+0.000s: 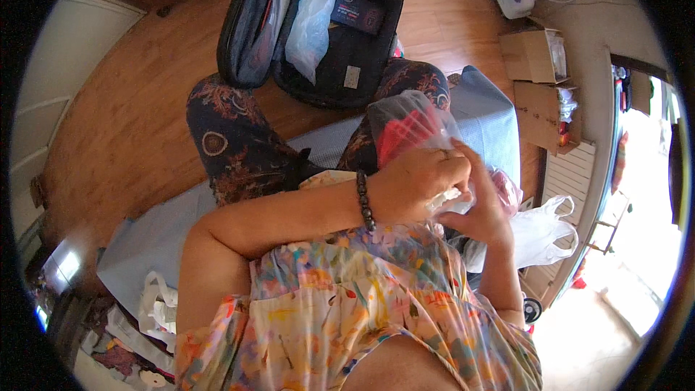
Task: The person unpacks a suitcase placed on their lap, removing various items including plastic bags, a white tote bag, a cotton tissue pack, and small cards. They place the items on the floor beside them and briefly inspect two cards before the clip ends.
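A clear plastic bag point(426, 106) with something red inside rests over my right thigh. My left hand point(418, 182), with a dark bead bracelet point(364, 201) at its wrist, is closed round the bag's gathered top. Crumpled plastic pokes out below its fist. Against that fist, my right hand point(483, 206) curls its fingers and thumb round the same bunched plastic. The red contents point(405, 136) show through the film, but their kind cannot be made out. Beyond my knees an open black suitcase point(355, 58) holds a pale bluish plastic bag point(313, 29).
I sit on a blue-grey covered seat point(492, 116). At my right lie a white carrier bag point(539, 235) and a pink bag point(507, 192). Cardboard boxes point(527, 58) line the right wall near a white container point(514, 1). Another white bag point(156, 304) sits at lower left.
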Action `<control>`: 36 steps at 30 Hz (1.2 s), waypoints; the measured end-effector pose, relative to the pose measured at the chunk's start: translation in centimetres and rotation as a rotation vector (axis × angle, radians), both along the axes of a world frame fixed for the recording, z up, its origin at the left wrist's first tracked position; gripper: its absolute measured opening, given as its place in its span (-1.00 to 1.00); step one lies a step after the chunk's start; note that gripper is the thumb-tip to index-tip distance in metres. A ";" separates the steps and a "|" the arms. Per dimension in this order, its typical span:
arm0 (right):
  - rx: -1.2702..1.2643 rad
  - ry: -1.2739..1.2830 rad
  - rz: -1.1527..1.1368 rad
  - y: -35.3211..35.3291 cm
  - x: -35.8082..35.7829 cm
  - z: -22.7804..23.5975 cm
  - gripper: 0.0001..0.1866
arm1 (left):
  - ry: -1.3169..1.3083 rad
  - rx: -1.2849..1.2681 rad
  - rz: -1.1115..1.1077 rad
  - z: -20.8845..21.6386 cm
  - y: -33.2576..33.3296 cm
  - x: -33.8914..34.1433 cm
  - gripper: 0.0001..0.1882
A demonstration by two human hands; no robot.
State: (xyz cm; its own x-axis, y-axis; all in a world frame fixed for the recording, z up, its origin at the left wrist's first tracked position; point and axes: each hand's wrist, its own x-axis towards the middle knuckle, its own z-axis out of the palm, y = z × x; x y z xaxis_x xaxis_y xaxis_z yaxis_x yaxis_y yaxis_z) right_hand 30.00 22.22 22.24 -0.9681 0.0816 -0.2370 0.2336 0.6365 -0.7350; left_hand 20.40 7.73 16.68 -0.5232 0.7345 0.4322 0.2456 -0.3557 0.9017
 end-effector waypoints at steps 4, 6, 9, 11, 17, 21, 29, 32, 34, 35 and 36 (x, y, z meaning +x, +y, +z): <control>0.221 0.067 -0.016 3.4 -2.1 -2.5 -0.66 | 0.068 -0.001 0.138 -0.7 0.6 -2.2 -0.78; 0.239 0.237 -0.236 4.6 -6.3 -2.7 -0.76 | -0.017 -0.193 0.272 -0.9 -1.3 -7.1 -0.80; 0.022 0.336 -0.402 7.5 -12.7 -3.6 -0.74 | -0.004 -0.592 0.562 -8.5 -4.9 -12.9 -0.75; -0.055 0.354 -0.380 7.9 -16.5 -4.9 -0.65 | 0.027 -0.731 0.575 -12.7 -7.6 -15.5 -0.69; -0.159 0.317 -0.377 7.1 -26.3 -16.2 -0.66 | 0.193 -0.982 0.573 -22.5 -9.9 -17.5 -0.56; -0.207 0.087 -0.558 6.7 -28.2 -25.5 -0.76 | 0.175 -1.175 0.475 -26.0 -8.8 -17.0 -0.50; 0.108 -0.060 -0.552 -0.7 -21.4 -34.3 -0.77 | -0.037 -1.167 0.560 -26.5 -7.4 -15.9 -0.40; 0.231 -0.334 -0.247 -5.0 -16.9 -38.3 -0.67 | 0.011 -1.115 0.558 -25.7 -7.7 -17.4 -0.39; 0.358 -0.527 -0.198 -6.1 -16.7 -38.4 -0.72 | 0.074 -1.153 0.570 -24.9 -7.4 -17.9 -0.41; 0.419 -0.623 -0.172 -6.3 -17.1 -38.7 -0.74 | 0.071 -1.151 0.560 -24.6 -7.4 -18.0 -0.41; 0.351 -0.541 -0.264 -5.8 -18.4 -39.6 -0.71 | 0.066 -1.151 0.551 -24.5 -7.4 -18.1 -0.42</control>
State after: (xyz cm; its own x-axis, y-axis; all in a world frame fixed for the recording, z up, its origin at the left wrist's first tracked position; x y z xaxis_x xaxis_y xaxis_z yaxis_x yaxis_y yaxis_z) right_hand 11.63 16.45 -17.35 -0.6588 0.4583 -0.5966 0.6885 0.6868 -0.2328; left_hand 2.28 0.29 -7.77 -0.8786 0.3946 -0.2690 0.1672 0.7818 0.6008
